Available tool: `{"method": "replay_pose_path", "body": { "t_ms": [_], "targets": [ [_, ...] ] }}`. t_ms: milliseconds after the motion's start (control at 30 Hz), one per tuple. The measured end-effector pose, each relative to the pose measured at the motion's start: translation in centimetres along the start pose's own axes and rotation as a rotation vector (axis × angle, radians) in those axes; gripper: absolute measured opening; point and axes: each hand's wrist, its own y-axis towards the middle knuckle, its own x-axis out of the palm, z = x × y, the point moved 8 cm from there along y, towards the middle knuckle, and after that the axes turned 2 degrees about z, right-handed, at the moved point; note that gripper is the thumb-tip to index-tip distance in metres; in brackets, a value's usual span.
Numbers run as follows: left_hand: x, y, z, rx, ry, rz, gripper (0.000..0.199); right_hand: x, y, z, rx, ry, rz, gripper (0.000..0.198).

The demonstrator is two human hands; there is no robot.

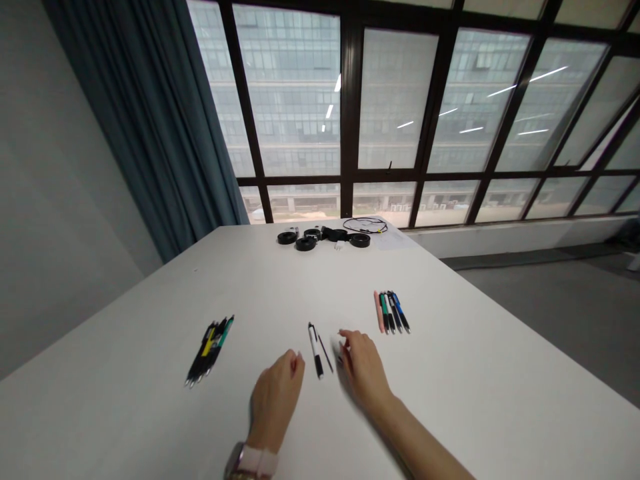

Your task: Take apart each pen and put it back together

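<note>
My left hand [278, 395] is closed in a fist just above the white table [310, 440], left of a pen. What it may hold is hidden. To the right, my right hand [365, 363] hovers low with its index finger stretched out and the others loosely curled. Between the hands lies a white pen [314, 343] with a black grip. A thin dark pen refill [325, 353] rests beside it, nearest to my right hand. Neither hand touches the pen or the refill.
A bundle of several pens [209, 351], black, yellow and green, lies at left. At right several pens [391, 312] lie side by side, one pink. Black tape-like rolls [305, 244] and a coiled black cable [365, 225] are at the far end, before the windows.
</note>
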Motion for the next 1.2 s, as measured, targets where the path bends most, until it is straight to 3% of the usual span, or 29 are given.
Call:
{"method": "replay_pose_path", "body": {
  "t_ms": [267, 500, 700, 867, 1033, 1200],
  "targets": [
    [0.3, -0.4, 3.5, 0.098, 0.045, 0.022, 0.031, 0.8, -0.4, -2.6, -0.099, -0.071, -0.03, 0.034],
    [0.8, 0.4, 3.6, 0.069, 0.037, -0.076, 0.031, 0.8, -0.4, -2.2, -0.073, -0.087, -0.03, 0.037],
    [0.8, 0.3, 3.0, 0.028, -0.049, -0.142, 0.031, 1.8, -0.1, -3.5, -0.101, -0.169, -0.189, 0.034],
    [1.6, 0.7, 1.0, -0.07, -0.367, -0.134, 0.032, 2.3, 0.0, -4.0, -0.093, -0.241, -0.259, 0.024],
    [2.3, 1.9, -0.9, -0.149, -0.963, -0.012, 0.051, 2.6, 0.0, -4.1, -0.108, -0.252, -0.28, 0.022],
    [3.4, 1.6, -1.3, -0.412, -1.36, -0.067, 0.059, 2.7, 0.1, -4.4, -0.146, -0.272, -0.298, 0.029]
  ]
}}
